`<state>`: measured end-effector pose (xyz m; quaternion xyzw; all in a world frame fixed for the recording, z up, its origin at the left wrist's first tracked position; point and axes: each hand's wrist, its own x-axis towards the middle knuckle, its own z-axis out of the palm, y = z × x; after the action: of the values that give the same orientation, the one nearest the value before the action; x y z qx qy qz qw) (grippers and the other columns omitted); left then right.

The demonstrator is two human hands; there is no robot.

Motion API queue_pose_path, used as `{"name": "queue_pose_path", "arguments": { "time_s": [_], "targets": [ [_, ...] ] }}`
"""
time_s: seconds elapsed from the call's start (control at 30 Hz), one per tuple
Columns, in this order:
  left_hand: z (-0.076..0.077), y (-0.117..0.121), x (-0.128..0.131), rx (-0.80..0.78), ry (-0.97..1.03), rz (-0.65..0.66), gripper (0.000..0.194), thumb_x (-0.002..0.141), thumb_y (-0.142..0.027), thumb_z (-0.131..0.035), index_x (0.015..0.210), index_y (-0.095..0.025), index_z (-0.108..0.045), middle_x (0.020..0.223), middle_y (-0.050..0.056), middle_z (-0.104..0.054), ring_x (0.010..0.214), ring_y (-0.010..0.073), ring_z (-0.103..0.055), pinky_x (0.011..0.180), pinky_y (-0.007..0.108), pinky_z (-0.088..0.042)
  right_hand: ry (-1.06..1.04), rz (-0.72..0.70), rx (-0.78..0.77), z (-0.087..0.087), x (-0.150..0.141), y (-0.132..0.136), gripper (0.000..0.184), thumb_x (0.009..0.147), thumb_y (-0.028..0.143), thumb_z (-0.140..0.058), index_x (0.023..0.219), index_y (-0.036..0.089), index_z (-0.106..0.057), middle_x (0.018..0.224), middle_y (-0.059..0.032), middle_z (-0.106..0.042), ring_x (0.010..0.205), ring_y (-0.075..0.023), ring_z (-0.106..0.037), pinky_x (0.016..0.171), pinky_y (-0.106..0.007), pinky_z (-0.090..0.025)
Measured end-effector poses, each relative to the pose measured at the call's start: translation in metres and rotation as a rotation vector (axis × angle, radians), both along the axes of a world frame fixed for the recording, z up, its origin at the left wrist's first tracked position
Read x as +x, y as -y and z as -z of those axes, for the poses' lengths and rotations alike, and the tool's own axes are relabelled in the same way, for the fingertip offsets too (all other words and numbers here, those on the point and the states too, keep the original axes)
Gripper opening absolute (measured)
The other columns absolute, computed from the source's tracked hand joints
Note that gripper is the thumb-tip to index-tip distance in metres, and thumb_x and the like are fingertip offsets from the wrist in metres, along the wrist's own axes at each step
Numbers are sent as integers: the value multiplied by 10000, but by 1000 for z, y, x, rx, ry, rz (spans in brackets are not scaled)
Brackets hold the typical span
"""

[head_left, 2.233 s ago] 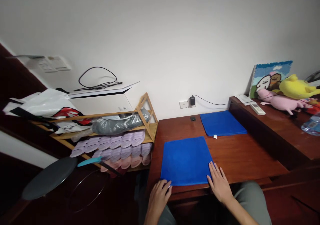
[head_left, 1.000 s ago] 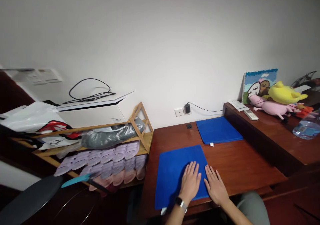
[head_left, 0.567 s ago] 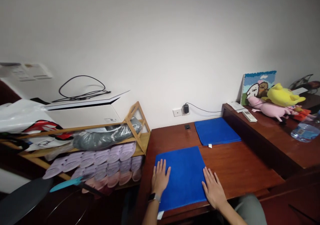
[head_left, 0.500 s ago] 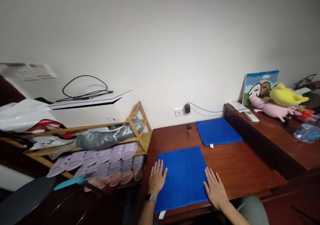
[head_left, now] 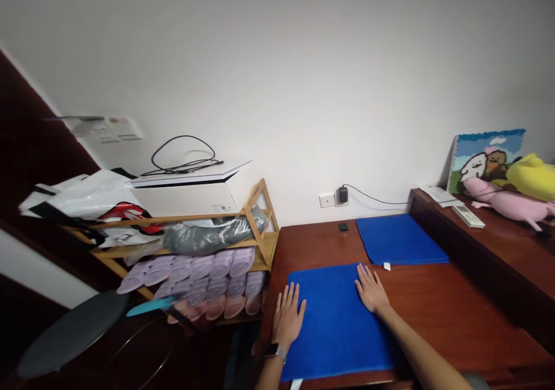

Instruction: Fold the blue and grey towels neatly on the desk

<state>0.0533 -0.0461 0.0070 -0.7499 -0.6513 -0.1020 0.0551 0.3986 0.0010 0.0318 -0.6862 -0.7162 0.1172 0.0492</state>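
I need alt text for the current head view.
Left hand and right hand rest along opposite edges of a blue cloth on a brown desk; a second cloth lies farther back. A slipper rack stands left.

A dark-faced watch with a silvery band circles the left wrist.

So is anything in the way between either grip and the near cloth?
Nothing I can see. The left grip lies flat over the left edge of the near cloth, and the right grip over its right edge, by the far corner. The other cloth is farther back, not between.
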Motion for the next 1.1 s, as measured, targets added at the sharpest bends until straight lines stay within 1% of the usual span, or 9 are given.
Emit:
{"name": "queue_pose_path", "arguments": {
  "time_s": [0.13, 0.27, 0.37, 0.43, 0.53, 0.7, 0.77, 0.87, 1.1],
  "targets": [
    [-15, -10, 33, 26, 1, 58, 603, 1089, -443, -234, 1622, -188, -354, 1674, 84, -368, 1565, 261, -304, 1287, 536, -236, -27, -1, 34, 14, 2, 1, 696, 1050, 475, -144, 1667, 154, -166, 1732, -19, -183, 1611, -205, -101, 1303, -444, -63],
    [-29, -36, 127, -12, 82, 257, 615, 1096, -468, -181, 1634, -203, -321, 1687, 59, -345, 1574, 221, -281, 1302, 474, -222, -22, 1, 32, 12, 2, 0, 701, 1048, 466, -142, 1666, 135, -150, 1735, -25, -160, 1614, -215, -75, 1303, -451, -39],
    [-25, -53, 189, -94, 138, 367, 631, 1094, -489, -156, 1636, -211, -317, 1683, 62, -360, 1571, 219, -289, 1297, 469, -233, -5, -10, 7, 10, 3, 0, 690, 1037, 414, -167, 1664, 125, -147, 1737, -19, -133, 1615, -214, -60, 1303, -456, -21],
    [-18, -61, 201, -126, 154, 383, 629, 1092, -493, -156, 1640, -225, -308, 1682, 63, -367, 1570, 228, -291, 1294, 482, -234, 2, -14, 0, 9, 3, -1, 685, 1032, 391, -177, 1664, 129, -145, 1738, -15, -118, 1615, -206, -58, 1303, -452, -17],
    [-8, -68, 167, -118, 141, 344, 633, 1085, -518, -184, 1653, -253, -268, 1694, 49, -340, 1579, 237, -268, 1296, 499, -216, -6, 6, 9, 9, 2, -1, 692, 1042, 432, -157, 1665, 131, -137, 1738, -16, -122, 1615, -200, -59, 1304, -449, -20],
    [-8, -71, 46, -110, 60, 61, 676, 1070, -541, -221, 1654, -204, -269, 1690, 93, -334, 1578, 273, -270, 1285, 526, -223, -9, 24, 15, 7, 1, 1, 708, 1050, 475, -131, 1664, 123, -145, 1737, -29, -151, 1615, -204, -65, 1304, -444, -16],
    [-9, -71, 14, -110, 43, -17, 676, 1070, -518, -220, 1656, -183, -260, 1693, 99, -326, 1575, 271, -278, 1283, 514, -233, -3, 26, 16, 7, 1, 1, 706, 1049, 470, -137, 1664, 123, -148, 1738, -31, -153, 1615, -206, -66, 1303, -441, -13],
    [-8, -71, -1, -99, 32, -46, 684, 1069, -504, -214, 1656, -155, -249, 1697, 103, -312, 1575, 259, -276, 1289, 490, -227, 15, 29, 12, 8, 0, 1, 703, 1048, 463, -138, 1666, 128, -139, 1739, -22, -144, 1614, -200, -71, 1303, -443, -12],
    [-12, -70, 5, -32, 12, -40, 659, 1061, -463, -252, 1646, -161, -287, 1665, 111, -377, 1561, 257, -313, 1294, 495, -213, 28, 35, 4, 7, -2, 0, 698, 1048, 454, -137, 1669, 133, -136, 1740, -21, -137, 1614, -196, -61, 1301, -432, -8]
  ]
}}
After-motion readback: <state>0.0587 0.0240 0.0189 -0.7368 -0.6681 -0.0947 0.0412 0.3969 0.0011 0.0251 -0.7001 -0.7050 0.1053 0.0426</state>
